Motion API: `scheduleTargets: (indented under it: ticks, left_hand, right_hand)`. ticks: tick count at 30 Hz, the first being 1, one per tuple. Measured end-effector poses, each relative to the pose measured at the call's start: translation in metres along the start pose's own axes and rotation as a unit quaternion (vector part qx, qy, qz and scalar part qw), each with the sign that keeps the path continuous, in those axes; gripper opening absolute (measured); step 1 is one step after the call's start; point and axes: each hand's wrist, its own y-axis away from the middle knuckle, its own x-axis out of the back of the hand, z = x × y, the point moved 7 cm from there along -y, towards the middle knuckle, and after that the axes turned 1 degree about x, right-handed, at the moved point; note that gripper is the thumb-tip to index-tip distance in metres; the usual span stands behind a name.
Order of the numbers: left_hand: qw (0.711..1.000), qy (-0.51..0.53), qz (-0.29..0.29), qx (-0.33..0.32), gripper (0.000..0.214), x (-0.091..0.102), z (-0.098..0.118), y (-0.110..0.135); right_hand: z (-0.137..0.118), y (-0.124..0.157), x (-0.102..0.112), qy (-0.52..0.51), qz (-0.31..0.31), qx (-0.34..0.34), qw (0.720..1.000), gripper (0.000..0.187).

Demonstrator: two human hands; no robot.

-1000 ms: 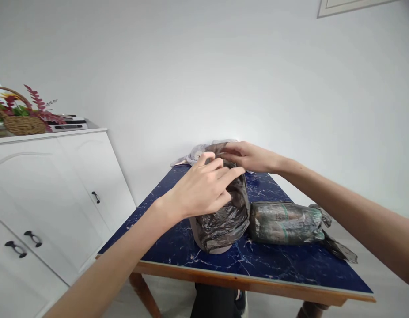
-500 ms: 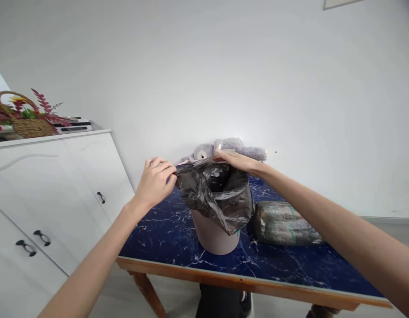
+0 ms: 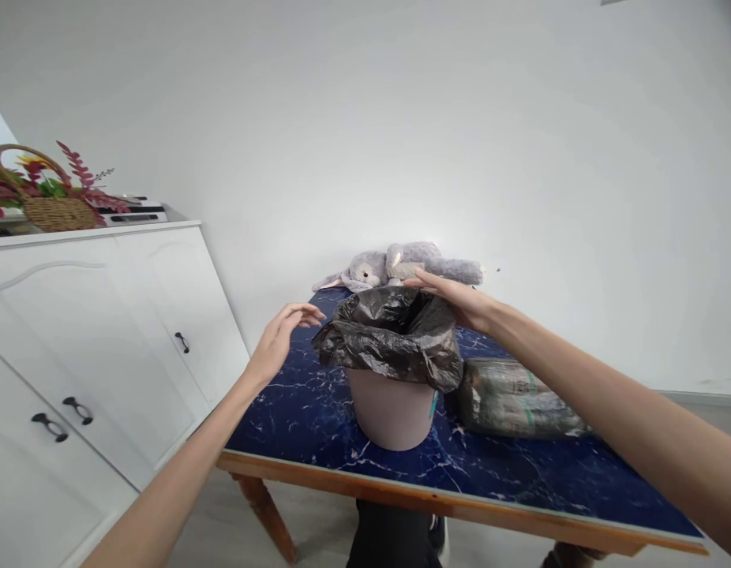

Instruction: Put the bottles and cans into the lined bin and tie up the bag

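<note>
Thin black plastic liner (image 3: 380, 349) over round pinkish-grey bin (image 3: 392, 410)

Both on blue marbled table (image 3: 318, 394). Left hand (image 3: 283, 327) loosely open, just apart; right hand (image 3: 459, 300) unclenched at liner's right edge. Liner likely light, slippery, tearable; pinch at overhang.

No readable text; print (image 3: 522, 383) on wrapped package (image 3: 507, 410), teal mark (image 3: 433, 404) on bin (image 3: 390, 412) illegible.
</note>
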Motion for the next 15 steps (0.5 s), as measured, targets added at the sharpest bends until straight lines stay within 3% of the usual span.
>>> scheduleTargets:
  ticks: [2,5,7,9,12,15]
  left_hand:
    - [1.0,-0.006,-0.006,-0.021,0.039,-0.006,0.022,0.008]
    - [0.994,-0.077,-0.002,-0.079,0.032,-0.014,0.047,0.03]
    - [0.978,-0.108,-0.029,-0.176,0.03,-0.026,0.062,0.051]
    - [0.939,-0.153,-0.08,-0.298,0.032,-0.044,0.072,0.075]
    - [0.866,-0.245,-0.159,-0.405,0.033,-0.071,0.065,0.104]
    - [0.845,-0.295,-0.209,-0.394,0.034,-0.086,0.033,0.115]
  right_hand:
    - [-0.007,0.012,-0.002,0.018,0.025,0.019,0.999,0.041]
    - [-0.001,0.026,-0.004,0.007,0.088,-0.009,0.996,0.05]
    - [0.007,0.03,-0.007,-0.023,0.119,-0.029,0.992,0.059]
    - [0.012,0.031,-0.01,-0.05,0.135,-0.027,0.989,0.062]
    - [0.015,0.03,-0.01,-0.064,0.158,-0.018,0.985,0.062]
    - [0.013,0.029,-0.008,-0.062,0.18,-0.006,0.982,0.064]
